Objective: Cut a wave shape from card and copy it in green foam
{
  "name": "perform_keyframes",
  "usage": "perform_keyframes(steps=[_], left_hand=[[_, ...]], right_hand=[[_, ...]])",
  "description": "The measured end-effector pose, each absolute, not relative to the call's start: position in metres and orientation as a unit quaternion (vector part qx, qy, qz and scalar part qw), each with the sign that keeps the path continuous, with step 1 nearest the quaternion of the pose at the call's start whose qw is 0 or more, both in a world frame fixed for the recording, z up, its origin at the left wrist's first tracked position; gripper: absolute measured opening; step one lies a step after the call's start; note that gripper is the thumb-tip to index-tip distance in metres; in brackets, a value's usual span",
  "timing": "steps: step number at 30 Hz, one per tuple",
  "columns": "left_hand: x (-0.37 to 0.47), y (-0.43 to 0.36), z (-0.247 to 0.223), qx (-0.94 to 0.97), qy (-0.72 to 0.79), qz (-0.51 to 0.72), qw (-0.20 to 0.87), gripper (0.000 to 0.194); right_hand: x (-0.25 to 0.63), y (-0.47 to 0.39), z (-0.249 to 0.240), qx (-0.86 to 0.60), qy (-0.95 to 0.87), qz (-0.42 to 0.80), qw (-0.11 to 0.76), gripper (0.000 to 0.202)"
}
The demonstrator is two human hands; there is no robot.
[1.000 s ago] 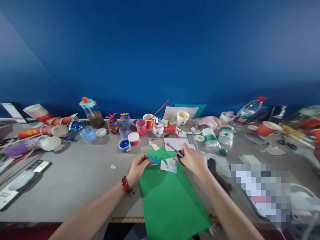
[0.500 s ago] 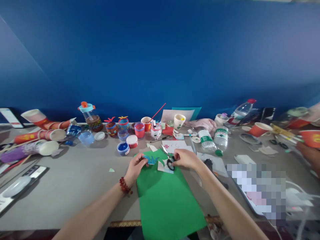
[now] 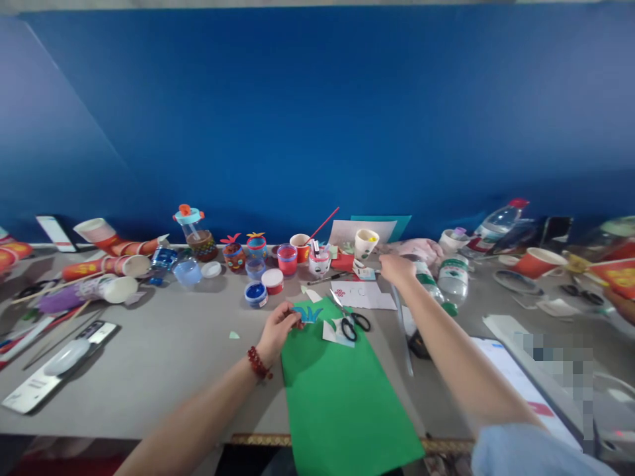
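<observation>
Between the thumb and fingers of my left hand (image 3: 280,328) is a blue paper cutout (image 3: 308,314) with pointed tips, above the top left of a green sheet (image 3: 347,396). Black-handled scissors (image 3: 353,322) lie partly open at the sheet's top right, over a white paper scrap (image 3: 333,332). My right hand (image 3: 397,270) reaches to the back, beside a white cup (image 3: 366,244) and a clear strip (image 3: 403,330). Its fingers look closed together; anything between them is too small to make out.
Paint pots (image 3: 256,294), decorated cups (image 3: 233,256) and a drink bottle (image 3: 198,238) stand behind left. Plastic bottles (image 3: 453,281) lie back right. A phone (image 3: 62,363) is at left, a tablet (image 3: 526,383) at right. Another person's hand shows at the right edge.
My right hand has let go of the scissors and moved back and to the right. The scissors now rest on the sheet. My left hand still holds the blue cutout. The view has shifted slightly.
</observation>
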State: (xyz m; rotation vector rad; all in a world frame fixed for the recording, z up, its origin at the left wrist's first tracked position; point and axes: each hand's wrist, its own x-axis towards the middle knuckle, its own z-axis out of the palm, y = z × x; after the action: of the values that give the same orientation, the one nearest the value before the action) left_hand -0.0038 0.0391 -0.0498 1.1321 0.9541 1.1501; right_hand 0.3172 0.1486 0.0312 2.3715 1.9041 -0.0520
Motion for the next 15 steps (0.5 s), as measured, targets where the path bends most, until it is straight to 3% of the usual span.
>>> perform_keyframes(steps=[7, 15], left_hand=[[-0.004, 0.036, -0.042, 0.510, 0.421, 0.478, 0.578, 0.013], [-0.003, 0.034, -0.034, 0.544, 0.431, 0.457, 0.557, 0.017]], right_hand=[[0.312, 0.151, 0.013, 0.775, 0.626, 0.009, 0.088, 0.032], [0.313, 0.148, 0.026, 0.752, 0.652, 0.026, 0.094, 0.029]])
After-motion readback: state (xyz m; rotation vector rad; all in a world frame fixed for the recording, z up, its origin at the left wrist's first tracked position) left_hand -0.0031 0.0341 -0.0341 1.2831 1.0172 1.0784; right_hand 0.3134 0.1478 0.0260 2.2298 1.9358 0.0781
